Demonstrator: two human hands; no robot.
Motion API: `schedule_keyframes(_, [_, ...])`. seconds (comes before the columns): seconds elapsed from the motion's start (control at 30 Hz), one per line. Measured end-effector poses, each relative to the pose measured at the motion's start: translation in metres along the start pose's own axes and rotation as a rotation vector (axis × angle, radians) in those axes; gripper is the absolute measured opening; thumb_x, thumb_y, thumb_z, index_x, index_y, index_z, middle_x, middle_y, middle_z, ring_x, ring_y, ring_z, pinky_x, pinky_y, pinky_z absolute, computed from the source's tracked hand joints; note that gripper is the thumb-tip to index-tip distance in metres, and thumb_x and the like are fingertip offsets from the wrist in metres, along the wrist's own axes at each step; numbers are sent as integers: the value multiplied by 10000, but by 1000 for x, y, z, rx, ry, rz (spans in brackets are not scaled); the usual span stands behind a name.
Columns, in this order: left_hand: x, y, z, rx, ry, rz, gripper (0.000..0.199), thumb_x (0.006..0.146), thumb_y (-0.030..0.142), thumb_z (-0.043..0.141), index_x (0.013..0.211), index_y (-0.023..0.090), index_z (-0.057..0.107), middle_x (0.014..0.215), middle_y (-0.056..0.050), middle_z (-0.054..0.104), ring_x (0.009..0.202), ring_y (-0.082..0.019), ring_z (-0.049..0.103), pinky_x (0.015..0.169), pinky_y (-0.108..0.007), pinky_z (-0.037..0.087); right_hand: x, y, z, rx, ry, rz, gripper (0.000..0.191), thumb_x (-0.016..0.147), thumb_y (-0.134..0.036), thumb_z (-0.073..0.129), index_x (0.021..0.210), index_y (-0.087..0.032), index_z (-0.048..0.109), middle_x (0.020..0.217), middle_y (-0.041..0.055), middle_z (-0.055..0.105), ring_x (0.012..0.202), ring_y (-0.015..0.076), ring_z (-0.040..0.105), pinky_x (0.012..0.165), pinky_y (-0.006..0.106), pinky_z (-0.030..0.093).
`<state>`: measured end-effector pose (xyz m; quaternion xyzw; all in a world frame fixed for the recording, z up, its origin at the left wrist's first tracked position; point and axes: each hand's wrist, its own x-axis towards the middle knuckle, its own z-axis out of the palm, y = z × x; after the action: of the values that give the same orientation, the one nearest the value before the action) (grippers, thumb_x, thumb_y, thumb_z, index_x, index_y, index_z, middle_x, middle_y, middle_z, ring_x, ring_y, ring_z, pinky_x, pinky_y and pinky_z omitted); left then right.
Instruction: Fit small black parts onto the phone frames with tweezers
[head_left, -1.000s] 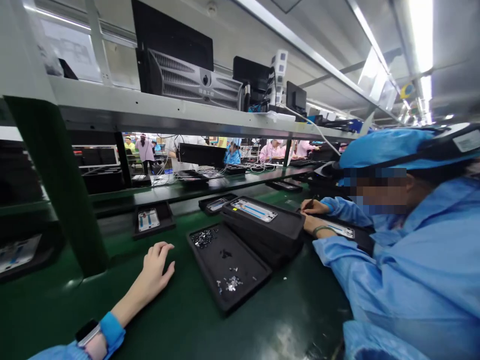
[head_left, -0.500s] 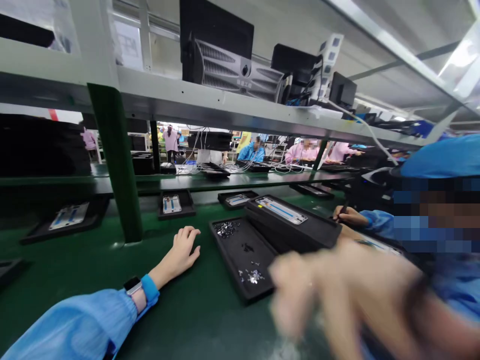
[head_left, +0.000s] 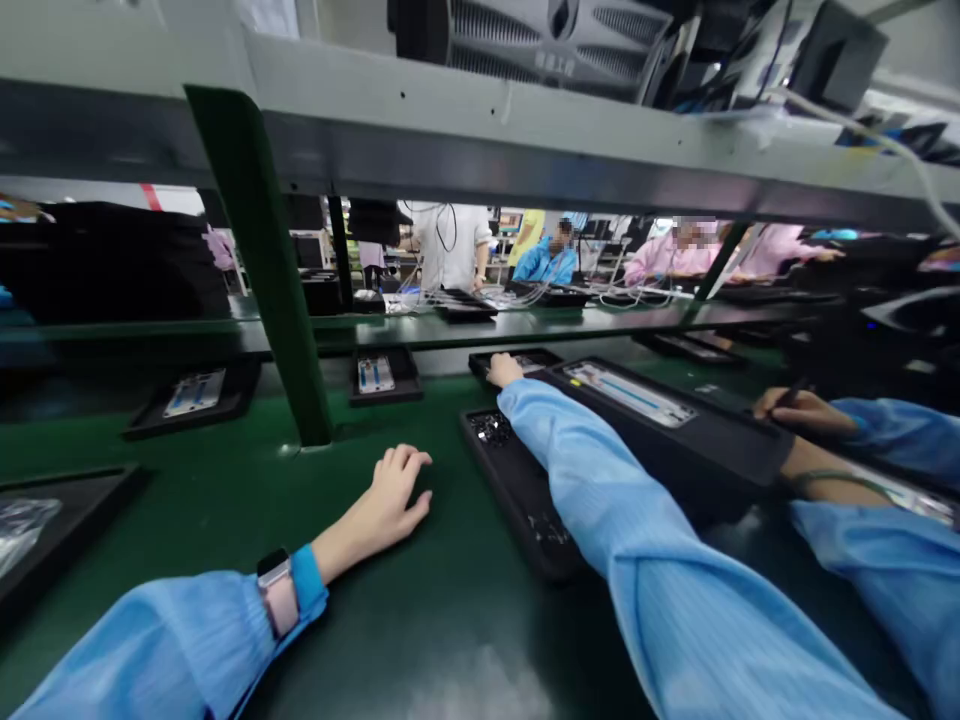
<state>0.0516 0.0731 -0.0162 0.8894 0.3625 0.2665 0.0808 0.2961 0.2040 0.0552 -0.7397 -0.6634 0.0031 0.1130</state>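
Note:
My left hand point(head_left: 397, 490) rests on the green bench, fingers loosely bent and apart, holding nothing. Stretched far forward, my right hand point(head_left: 504, 369) is closed on the left edge of a shallow black tray point(head_left: 541, 357), which has a pale metal-looking plate in it. Under my right sleeve lies another black tray point(head_left: 510, 480) with small shiny parts; the sleeve hides much of it. Just right of my forearm, a stack of black trays point(head_left: 675, 450) carries a flat phone-frame-like plate point(head_left: 634, 393) with a blue strip on top.
A green post point(head_left: 274, 270) stands ahead of my left hand, below a grey shelf point(head_left: 450, 130). More trays with plates lie at the back left, including one tray point(head_left: 386, 390). At right, a co-worker's hand point(head_left: 806, 412) holds a dark, thin tool close to the stack.
My right hand has swept from the near right, forward and left over the parts tray, to the far tray's edge. My left hand stays on the bench. The view has tilted down.

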Motion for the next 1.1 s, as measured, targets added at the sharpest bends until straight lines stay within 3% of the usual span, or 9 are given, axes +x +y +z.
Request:
schedule_keyframes(0.17, [-1,1,8,-27,4,0,277,791,208,475,1068,196,470,1052,-93,490,957,-247,484,830,-417,437,25,15,29,-72,-19,62,320,877,-298,524,1147,-125,521,1136,101,546,968,197,568,809,388,491])
schedule_keyframes(0.37, [-2,0,8,-45,-17,-17,286,790,199,463,1076,191,455,1062,-104,478,980,-265,474,862,-468,407,34,18,51,-68,-26,69,330,869,-296,538,1146,-116,522,1137,109,543,978,203,566,814,383,488])
schedule_keyframes(0.6, [-1,0,9,-46,-6,-16,282,785,202,469,1067,193,462,1053,-102,488,956,-258,479,844,-456,418,30,5,50,-42,-21,61,322,871,-295,536,1143,-125,525,1134,103,546,976,200,567,810,379,490])
schedule_keyframes(0.87, [-2,-4,12,-112,-2,-29,299,776,210,483,1074,201,478,1054,-97,487,967,-258,467,875,-469,395,24,10,47,-14,-76,2,317,874,-297,531,1148,-138,521,1136,92,545,977,200,566,807,384,491])
schedule_keyframes(1.1, [2,-11,15,-279,91,-109,245,745,253,549,985,205,558,1002,-66,546,953,-239,499,885,-419,408,-2,0,17,31,-56,-175,312,882,-304,515,1147,-138,520,1131,88,548,963,193,569,802,389,493])
